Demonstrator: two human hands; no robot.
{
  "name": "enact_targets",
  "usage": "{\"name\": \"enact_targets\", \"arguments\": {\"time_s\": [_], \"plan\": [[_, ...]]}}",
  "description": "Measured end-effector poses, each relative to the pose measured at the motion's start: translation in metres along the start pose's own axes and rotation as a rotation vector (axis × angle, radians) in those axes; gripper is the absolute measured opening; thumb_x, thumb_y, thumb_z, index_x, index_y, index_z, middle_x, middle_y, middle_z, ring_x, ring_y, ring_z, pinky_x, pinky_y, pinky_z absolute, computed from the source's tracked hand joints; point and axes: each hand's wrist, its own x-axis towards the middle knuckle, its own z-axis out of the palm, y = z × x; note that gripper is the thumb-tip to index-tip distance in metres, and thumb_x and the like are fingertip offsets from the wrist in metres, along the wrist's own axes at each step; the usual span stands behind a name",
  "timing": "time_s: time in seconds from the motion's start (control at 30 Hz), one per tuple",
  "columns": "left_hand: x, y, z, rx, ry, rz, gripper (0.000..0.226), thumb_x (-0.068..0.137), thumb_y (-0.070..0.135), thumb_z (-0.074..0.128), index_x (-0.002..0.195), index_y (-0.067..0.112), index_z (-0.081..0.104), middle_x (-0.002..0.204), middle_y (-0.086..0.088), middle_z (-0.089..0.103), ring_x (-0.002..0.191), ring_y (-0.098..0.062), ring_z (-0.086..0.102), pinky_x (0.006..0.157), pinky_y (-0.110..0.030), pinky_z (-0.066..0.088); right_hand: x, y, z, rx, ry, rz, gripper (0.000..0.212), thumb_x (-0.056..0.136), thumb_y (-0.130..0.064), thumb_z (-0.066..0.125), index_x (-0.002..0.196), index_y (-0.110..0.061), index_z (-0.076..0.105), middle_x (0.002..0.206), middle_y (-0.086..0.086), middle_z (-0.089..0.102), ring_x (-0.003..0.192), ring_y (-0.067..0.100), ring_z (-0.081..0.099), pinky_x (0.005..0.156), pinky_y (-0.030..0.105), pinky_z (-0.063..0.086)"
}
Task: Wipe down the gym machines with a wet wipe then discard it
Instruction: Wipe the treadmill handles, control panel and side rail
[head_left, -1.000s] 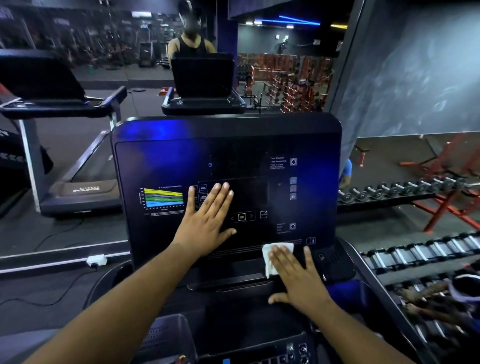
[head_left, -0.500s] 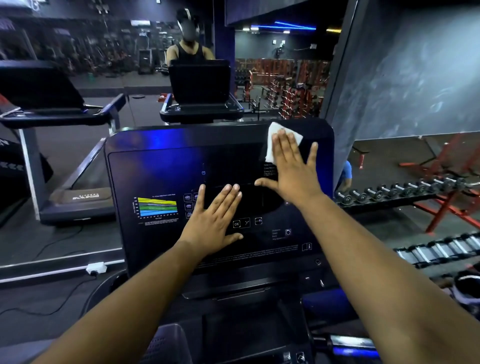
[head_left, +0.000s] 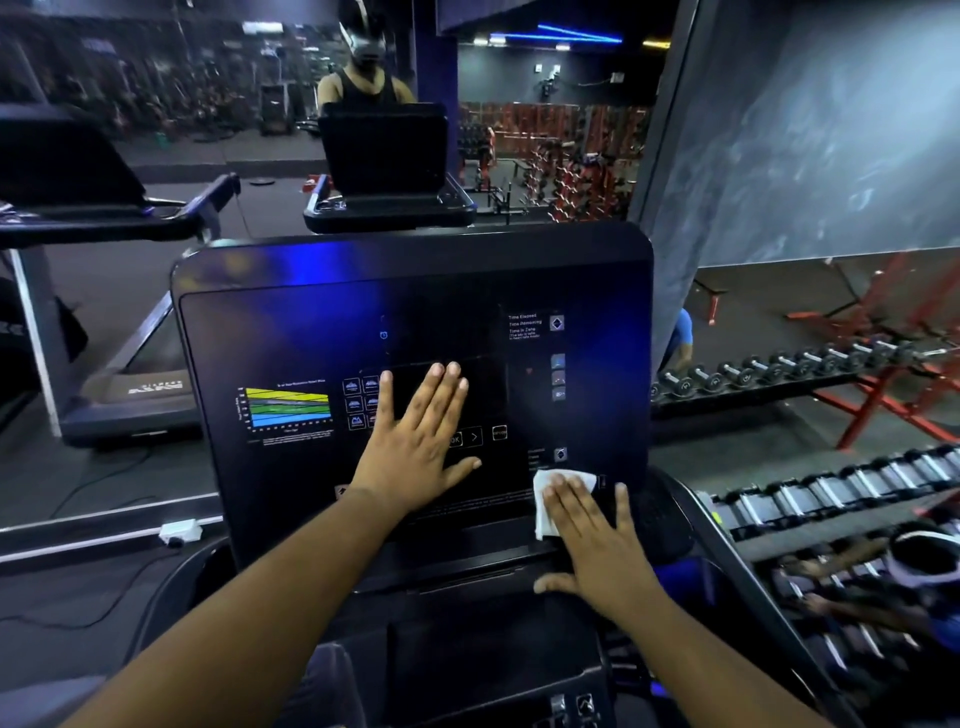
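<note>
The right hand (head_left: 597, 545), fingers flat, presses the wet wipe (head_left: 545, 499) onto the treadmill console (head_left: 311, 322) at its lower right corner; the left hand (head_left: 415, 441), spread flat and holding nothing, braces mid-console, where it might trigger the buttons

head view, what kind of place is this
A gym, most likely. The hands rest on a treadmill console, racks of dumbbells stand to the right, and another treadmill shows on the left, by a big wall mirror.
</note>
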Motion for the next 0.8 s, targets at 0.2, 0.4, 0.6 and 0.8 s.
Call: {"name": "enact_targets", "arguments": {"time_s": [0.2, 0.4, 0.6, 0.8], "plan": [[0.001, 0.001, 0.002, 0.008, 0.007, 0.0, 0.099, 0.096, 0.077, 0.024, 0.162, 0.007, 0.001, 0.17, -0.014, -0.009, 0.158, -0.028, -0.009, 0.118, -0.072, -0.008, 0.028, 0.043, -0.045, -0.006, 0.109, 0.147, 0.12, 0.076, -0.095, 0.016, 0.161, -0.01, 0.007, 0.169, 0.012, 0.01, 0.157, 0.024, 0.003, 0.117, 0.072, 0.0], [0.0, 0.004, 0.003, -0.005, 0.028, -0.011, 0.1, 0.096, 0.077, 0.027, 0.162, 0.006, 0.003, 0.17, -0.015, -0.008, 0.158, -0.029, -0.007, 0.119, -0.072, -0.003, 0.103, 0.016, -0.152, 0.135, 0.423, 0.241, 0.13, 0.073, -0.097, 0.025, 0.157, -0.009, -0.022, 0.165, 0.01, -0.028, 0.152, 0.026, -0.026, 0.117, 0.065, -0.014], [0.0, 0.005, 0.006, -0.015, 0.067, -0.024, 0.101, 0.095, 0.076, 0.035, 0.162, 0.006, 0.008, 0.171, -0.013, -0.001, 0.158, -0.027, 0.0, 0.12, -0.071, -0.001, 0.091, -0.028, -0.109, 0.012, 0.339, -0.01, 0.129, 0.074, -0.096, 0.024, 0.16, -0.007, -0.01, 0.167, 0.013, -0.021, 0.155, 0.029, -0.017, 0.119, 0.069, -0.004], [0.0, 0.005, 0.006, -0.038, 0.091, -0.031, 0.1, 0.094, 0.075, 0.04, 0.163, 0.008, 0.012, 0.171, -0.011, 0.0, 0.158, -0.026, 0.001, 0.119, -0.071, -0.001, 0.025, 0.024, -0.03, -0.028, 0.058, -0.006, 0.118, 0.075, -0.093, 0.024, 0.161, -0.013, 0.018, 0.171, 0.007, 0.002, 0.157, 0.023, 0.008, 0.114, 0.075, 0.014]]}}
